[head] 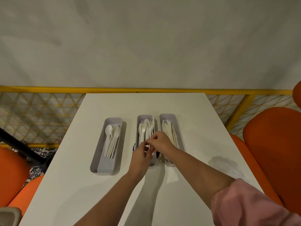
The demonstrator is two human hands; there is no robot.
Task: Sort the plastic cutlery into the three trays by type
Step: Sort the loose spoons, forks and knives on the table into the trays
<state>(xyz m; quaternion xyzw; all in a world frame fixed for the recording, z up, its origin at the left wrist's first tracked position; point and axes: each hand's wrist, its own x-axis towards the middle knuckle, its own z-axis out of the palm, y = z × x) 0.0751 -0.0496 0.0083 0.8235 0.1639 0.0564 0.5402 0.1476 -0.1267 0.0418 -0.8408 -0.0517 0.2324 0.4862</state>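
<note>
- Toward the left edge of the table [203, 144], the left tray [97, 160] holds the spoons [112, 141], bowls at the far end and bunched against its right wall. Neither hand touches it. The only likely risk is the left forearm brushing its near-right corner and pushing the light tray askew.
- Over the near end of the middle tray [140, 117], the left hand [140, 156] is narrow, its fingers curled to pinch a thin white handle among the forks [145, 128].
- The forks lie piled with their tines at the far end. Nested tines probably catch on one another, so lifting or tugging one could drag its neighbours up and tip them over the tray wall onto the table.
- The right hand [162, 141] sits knuckles up, touching the left hand, with its fingers curled down into the same handles. I cannot tell whether it grips one. With two hands on one small bundle, a slip looks possible.
- Pressing down at that near end could make the far end of the tray lift or slide.
- Nearer the right edge, the right tray [167, 115] holds the knives [169, 132]. The right wrist crosses its near end, so the wrist could catch the knife handles and flick them out. A fork dropped here would land among the knives, and white on white it would be easy to miss.
</note>
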